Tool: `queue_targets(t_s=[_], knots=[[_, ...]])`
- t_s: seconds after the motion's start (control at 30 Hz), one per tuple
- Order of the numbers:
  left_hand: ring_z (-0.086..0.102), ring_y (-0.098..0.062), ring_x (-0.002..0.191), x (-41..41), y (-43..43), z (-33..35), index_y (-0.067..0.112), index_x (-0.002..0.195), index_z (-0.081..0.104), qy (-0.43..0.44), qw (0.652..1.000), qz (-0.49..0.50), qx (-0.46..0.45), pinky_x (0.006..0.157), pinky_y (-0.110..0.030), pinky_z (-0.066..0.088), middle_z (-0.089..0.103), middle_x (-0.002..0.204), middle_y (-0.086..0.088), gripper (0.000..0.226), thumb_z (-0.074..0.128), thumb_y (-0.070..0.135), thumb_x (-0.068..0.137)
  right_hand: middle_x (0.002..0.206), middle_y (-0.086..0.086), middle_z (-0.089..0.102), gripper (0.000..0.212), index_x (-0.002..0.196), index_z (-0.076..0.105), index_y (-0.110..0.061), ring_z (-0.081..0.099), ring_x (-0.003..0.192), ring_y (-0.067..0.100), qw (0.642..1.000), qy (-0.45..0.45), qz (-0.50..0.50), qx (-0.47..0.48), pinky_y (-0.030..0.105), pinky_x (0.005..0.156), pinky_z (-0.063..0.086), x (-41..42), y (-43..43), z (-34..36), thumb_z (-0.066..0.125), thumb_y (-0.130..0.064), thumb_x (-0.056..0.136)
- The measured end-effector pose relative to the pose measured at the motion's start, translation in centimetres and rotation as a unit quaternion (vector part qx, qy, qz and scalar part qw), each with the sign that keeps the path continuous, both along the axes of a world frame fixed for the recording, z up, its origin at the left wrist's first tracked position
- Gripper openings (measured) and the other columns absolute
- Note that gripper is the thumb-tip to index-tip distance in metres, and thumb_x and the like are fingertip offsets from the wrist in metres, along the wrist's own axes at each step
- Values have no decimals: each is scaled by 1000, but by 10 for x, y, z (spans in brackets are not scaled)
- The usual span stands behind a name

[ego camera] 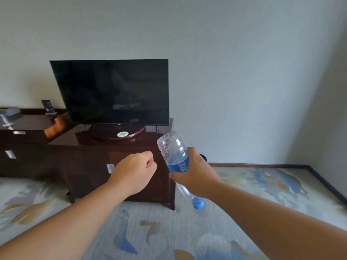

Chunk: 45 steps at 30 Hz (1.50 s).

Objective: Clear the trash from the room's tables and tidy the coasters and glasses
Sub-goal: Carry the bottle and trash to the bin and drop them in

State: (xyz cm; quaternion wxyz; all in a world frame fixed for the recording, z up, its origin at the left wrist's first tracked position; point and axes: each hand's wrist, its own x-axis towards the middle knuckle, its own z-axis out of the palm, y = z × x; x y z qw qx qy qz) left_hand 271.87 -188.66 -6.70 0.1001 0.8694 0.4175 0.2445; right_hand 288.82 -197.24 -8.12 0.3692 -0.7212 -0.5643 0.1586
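Note:
My right hand (pixel 195 171) grips a clear plastic water bottle (pixel 173 149) with a blue label around its middle. The bottle is upside down, its blue cap (pixel 198 203) pointing down toward the carpet and its base tilted up. My left hand (pixel 135 169) is a closed fist with nothing visible in it, held just left of the bottle in front of the dark wooden TV cabinet (pixel 90 166). A dark round object (pixel 203 158) peeks out behind my right hand by the cabinet's right side; I cannot tell what it is.
A black television (pixel 112 92) stands on a round wooden base (pixel 120 134) on the cabinet. A lower dark desk (pixel 28 128) at left holds a grey object (pixel 11 113) and a small upright card (pixel 47 106). Patterned carpet (pixel 169 231) covers the floor; the white wall meets it at right.

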Motion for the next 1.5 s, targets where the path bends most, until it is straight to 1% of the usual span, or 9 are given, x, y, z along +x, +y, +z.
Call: queue_targets(t_s=[0.17, 0.3, 0.43, 0.57, 0.73, 1.1, 1.23, 1.37, 1.5], knots=[[53, -16, 62, 53, 68, 0, 21, 67, 47, 4, 999, -53, 7, 49, -32, 34, 53, 63, 2, 26, 42, 28, 92, 95, -13, 53, 51, 105, 33, -33, 55, 77, 4, 998, -15, -66, 3, 15, 55, 39, 44, 49, 3, 70, -45, 72], [55, -18, 63, 96, 125, 9, 19, 70, 49, 5, 996, -95, -1, 54, -39, 43, 54, 65, 2, 27, 42, 27, 94, 91, -17, 50, 52, 104, 31, -34, 51, 75, -2, 993, -23, -114, 6, 11, 50, 32, 79, 95, 10, 71, -46, 72], [55, -21, 64, 131, 168, 12, 16, 71, 49, 1, 992, -121, -14, 56, -41, 45, 56, 66, -1, 27, 41, 25, 95, 93, -15, 51, 51, 102, 33, -34, 53, 77, 2, 989, -26, -145, 5, 19, 55, 37, 110, 130, 10, 69, -46, 69], [51, -25, 63, 180, 209, 3, 15, 70, 47, 8, 990, -139, -25, 53, -36, 35, 53, 65, -3, 27, 40, 23, 94, 91, -16, 51, 50, 101, 33, -35, 52, 75, 0, 987, -29, -159, -2, 19, 54, 36, 151, 164, 2, 68, -48, 68], [50, -22, 60, 256, 252, -14, 17, 67, 45, 21, 989, -143, -37, 51, -31, 31, 52, 62, -1, 27, 41, 25, 93, 93, -14, 51, 48, 101, 33, -34, 53, 78, 4, 987, -23, -161, -9, 22, 58, 39, 222, 205, -12, 67, -46, 69], [42, -15, 54, 424, 333, -15, 17, 66, 43, 16, 991, -127, -34, 49, -28, 26, 47, 58, 2, 28, 41, 21, 93, 100, -7, 55, 53, 106, 34, -30, 56, 81, 8, 989, 0, -145, -28, 24, 58, 41, 403, 290, -22, 70, -46, 71], [39, -14, 54, 464, 369, -25, 18, 65, 41, 19, 991, -122, -45, 49, -29, 25, 44, 56, 4, 26, 41, 20, 92, 100, -7, 55, 54, 107, 35, -28, 57, 81, 9, 989, 10, -144, -38, 28, 64, 46, 446, 328, -33, 70, -46, 70], [47, -13, 68, 497, 416, -41, 18, 81, 49, 46, 987, -136, -67, 55, -28, 31, 51, 74, 8, 13, 42, 22, 91, 102, -6, 54, 56, 111, 35, -27, 57, 82, 9, 987, 24, -148, -54, 28, 66, 49, 483, 375, -47, 70, -46, 70], [49, -14, 82, 534, 482, -58, 22, 86, 45, 47, 984, -143, -95, 64, -29, 38, 50, 93, 7, 2, 46, 20, 86, 105, -6, 49, 57, 112, 36, -28, 54, 81, 5, 986, 23, -156, -61, 24, 62, 43, 518, 429, -60, 70, -47, 70]])
